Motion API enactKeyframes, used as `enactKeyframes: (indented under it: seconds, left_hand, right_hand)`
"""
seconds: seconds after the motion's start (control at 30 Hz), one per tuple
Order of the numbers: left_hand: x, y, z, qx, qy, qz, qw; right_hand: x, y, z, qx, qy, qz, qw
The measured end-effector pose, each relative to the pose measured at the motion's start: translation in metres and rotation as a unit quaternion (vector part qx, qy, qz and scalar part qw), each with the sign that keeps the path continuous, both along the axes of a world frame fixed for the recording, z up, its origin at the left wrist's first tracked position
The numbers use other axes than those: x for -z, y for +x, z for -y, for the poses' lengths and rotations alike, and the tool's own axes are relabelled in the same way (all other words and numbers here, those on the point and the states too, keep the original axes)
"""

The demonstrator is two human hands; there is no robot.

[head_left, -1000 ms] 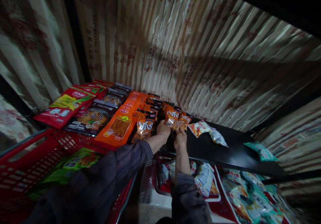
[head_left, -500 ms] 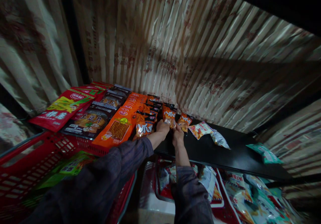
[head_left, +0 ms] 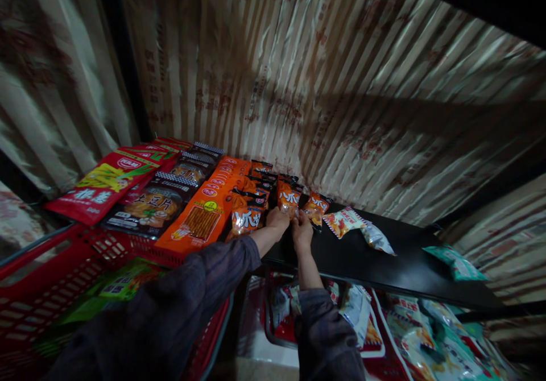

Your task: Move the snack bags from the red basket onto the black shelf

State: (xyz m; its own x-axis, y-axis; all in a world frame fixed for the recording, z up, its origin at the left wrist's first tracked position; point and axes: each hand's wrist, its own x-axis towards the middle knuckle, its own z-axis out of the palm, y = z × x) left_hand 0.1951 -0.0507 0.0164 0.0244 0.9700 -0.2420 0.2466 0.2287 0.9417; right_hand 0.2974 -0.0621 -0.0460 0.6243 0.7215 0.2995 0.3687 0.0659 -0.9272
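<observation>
Both of my hands meet at a small orange snack bag (head_left: 288,193) with a black top, which stands on the black shelf (head_left: 341,261). My left hand (head_left: 278,220) has its fingers closed on the bag's lower left edge. My right hand (head_left: 302,232) pinches the lower right corner. Left of them is a matching orange bag (head_left: 246,216), with more of its kind behind it. Another orange bag (head_left: 315,209) leans just right of my right hand. My fingertips are partly hidden behind the hands.
Orange stick packs (head_left: 200,216), dark chip packs (head_left: 149,205) and red packs (head_left: 102,182) lie along the left. White packets (head_left: 344,222) and a green packet (head_left: 454,263) lie to the right. Below are a red basket (head_left: 38,278) and bins of snacks. Corrugated sheeting (head_left: 277,85) closes the back.
The view has shifted slightly. Both hands stay at the same orange snack bag, with hardly any movement.
</observation>
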Motion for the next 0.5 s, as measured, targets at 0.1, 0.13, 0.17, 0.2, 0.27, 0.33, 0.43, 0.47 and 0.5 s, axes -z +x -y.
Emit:
enactKeyframes:
  seconds: [0.1,0.13,0.17,0.2,0.27,0.33,0.43,0.47,0.5]
  left_hand:
    - [0.002,-0.001,0.0,0.008,-0.006,-0.002,1.0]
    - [0.002,0.0,-0.001,0.01,-0.007,-0.002,1.0]
    - [0.002,0.0,-0.001,0.013,-0.009,-0.002,1.0]
    - [0.002,0.0,-0.001,0.016,-0.01,-0.002,1.0]
    - [0.002,0.0,-0.001,0.021,-0.013,-0.003,1.0]
    - [0.002,0.0,0.0,0.026,-0.016,-0.007,1.0]
    - [0.002,-0.002,0.002,0.031,-0.019,-0.013,0.999]
    - [0.003,-0.003,0.002,0.032,-0.019,-0.015,0.999]
    - [0.003,-0.003,0.003,0.033,-0.017,-0.017,0.999]
  right_hand:
    - [-0.004,-0.003,0.003,0.013,-0.041,0.046,0.998]
    - [-0.004,-0.004,0.003,0.013,-0.048,0.052,0.997]
    - [-0.005,-0.004,0.004,0.014,-0.052,0.054,0.997]
    - [-0.006,-0.005,0.005,0.014,-0.054,0.054,0.997]
    - [-0.007,-0.004,0.006,0.014,-0.055,0.057,0.997]
    - [-0.009,-0.004,0.008,0.014,-0.065,0.074,0.995]
    - [-0.01,-0.005,0.011,0.011,-0.081,0.122,0.989]
    - [-0.009,-0.006,0.012,0.01,-0.082,0.138,0.987]
    - [-0.008,-0.006,0.013,0.009,-0.08,0.152,0.985]
